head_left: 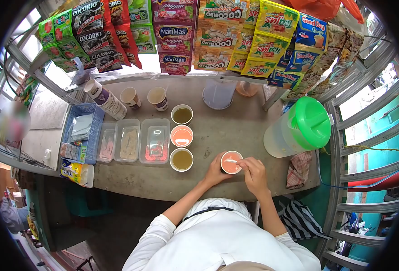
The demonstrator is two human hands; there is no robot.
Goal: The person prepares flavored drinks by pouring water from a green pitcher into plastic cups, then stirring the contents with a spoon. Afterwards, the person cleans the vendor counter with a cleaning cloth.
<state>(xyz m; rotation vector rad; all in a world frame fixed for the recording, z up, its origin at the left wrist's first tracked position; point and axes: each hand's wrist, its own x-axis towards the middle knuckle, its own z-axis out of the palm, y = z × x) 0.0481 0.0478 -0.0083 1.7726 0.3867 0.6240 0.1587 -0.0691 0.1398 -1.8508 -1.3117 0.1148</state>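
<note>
My left hand [214,172] is wrapped round the side of a paper cup [229,169] filled with a pinkish-orange drink, near the front of the counter. In my right hand [254,175] a small pale spoon [231,160] is pinched, its far end dipping into that drink; the shape of its tip is hard to make out. To the left stand three filled cups in a column: a greenish drink [182,114] at the back, a pinkish-orange drink [181,136] in the middle, another greenish drink [181,159] in front.
Clear plastic tubs [155,131] of powder sit left, beside a blue basket [97,118] and stacked paper cups [104,100]. A green-lidded pitcher [280,135] and a checked cloth [299,169] are at right. Drink sachets [176,38] hang overhead. The counter [204,126] has a curved front edge.
</note>
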